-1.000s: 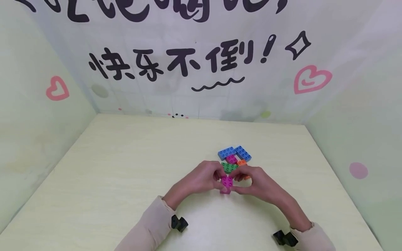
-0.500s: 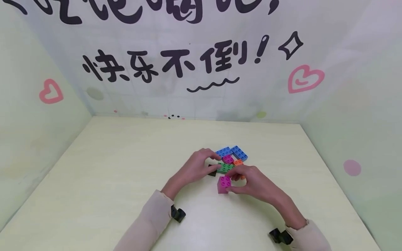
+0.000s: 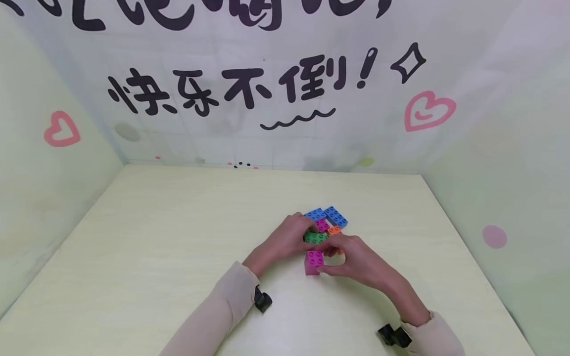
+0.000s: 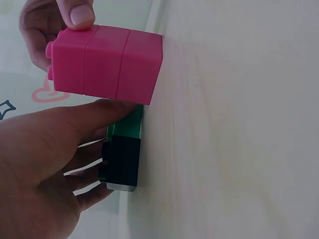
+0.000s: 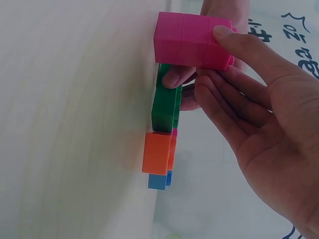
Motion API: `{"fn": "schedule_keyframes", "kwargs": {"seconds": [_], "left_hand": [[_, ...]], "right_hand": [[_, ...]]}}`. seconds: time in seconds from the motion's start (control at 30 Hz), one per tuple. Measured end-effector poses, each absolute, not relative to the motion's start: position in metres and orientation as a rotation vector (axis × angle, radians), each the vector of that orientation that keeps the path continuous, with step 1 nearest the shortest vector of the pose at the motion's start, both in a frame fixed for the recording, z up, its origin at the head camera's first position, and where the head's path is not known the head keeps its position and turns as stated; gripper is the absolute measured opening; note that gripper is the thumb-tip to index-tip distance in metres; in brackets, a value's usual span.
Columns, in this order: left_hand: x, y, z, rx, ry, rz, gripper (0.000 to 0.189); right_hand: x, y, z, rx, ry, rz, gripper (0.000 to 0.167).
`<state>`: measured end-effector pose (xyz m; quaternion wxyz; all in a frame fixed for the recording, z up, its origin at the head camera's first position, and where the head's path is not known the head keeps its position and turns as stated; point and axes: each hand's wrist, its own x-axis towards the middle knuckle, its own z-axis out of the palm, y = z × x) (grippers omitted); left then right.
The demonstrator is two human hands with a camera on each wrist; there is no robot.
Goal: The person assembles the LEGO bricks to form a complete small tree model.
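Note:
A stack of three pink bricks (image 3: 313, 264) stands upright at the near side of the brick group, with studs on top. My right hand (image 3: 362, 262) pinches it near the top, thumb on one side, as the right wrist view also shows. Behind the stack lies a green brick (image 3: 314, 238). My left hand (image 3: 289, 238) grips this green brick, its thumb on the near side and fingers behind. In the left wrist view a black brick (image 4: 123, 160) sits by the green one, in front of my left fingers, with a pale piece (image 4: 121, 187) at its end.
Beyond the green brick lie a magenta brick (image 3: 321, 225), an orange brick (image 3: 334, 230) and two blue bricks (image 3: 336, 216). All rest on a pale wooden table (image 3: 178, 222). A printed white backdrop (image 3: 249, 143) rises along the far edge, with side walls at left and right.
My left hand has let go of the pink stack and moved beyond it, first beside the black brick, then onto the green brick. My right hand stays on the stack.

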<state>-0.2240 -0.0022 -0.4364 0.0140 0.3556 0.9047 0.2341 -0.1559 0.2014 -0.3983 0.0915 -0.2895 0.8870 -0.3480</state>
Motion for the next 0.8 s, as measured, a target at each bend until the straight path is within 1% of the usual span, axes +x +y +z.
{"fn": "schedule_keyframes", "kwargs": {"seconds": [0.13, 0.23, 0.33, 0.43, 0.6, 0.8], "left_hand": [[-0.221, -0.006, -0.436, 1.090, 2.814, 0.773, 0.034], [-0.217, -0.014, -0.432, 1.010, 2.800, 0.912, 0.036], [-0.210, -0.026, -0.422, 0.911, 2.758, 1.103, 0.036], [-0.204, -0.040, -0.408, 0.876, 2.710, 1.218, 0.036], [-0.192, -0.058, -0.389, 0.910, 2.626, 1.224, 0.035], [-0.179, -0.063, -0.382, 1.008, 2.571, 1.086, 0.034]], "right_hand": [[-0.156, 0.199, -0.398, -0.876, 2.635, -1.032, 0.035], [-0.156, 0.198, -0.398, -0.886, 2.627, -1.038, 0.036], [-0.157, 0.197, -0.398, -0.876, 2.628, -1.037, 0.037], [-0.157, 0.197, -0.397, -0.848, 2.639, -1.027, 0.037], [-0.156, 0.196, -0.398, -0.846, 2.663, -1.000, 0.035], [-0.156, 0.195, -0.399, -0.870, 2.680, -1.024, 0.035]]}}
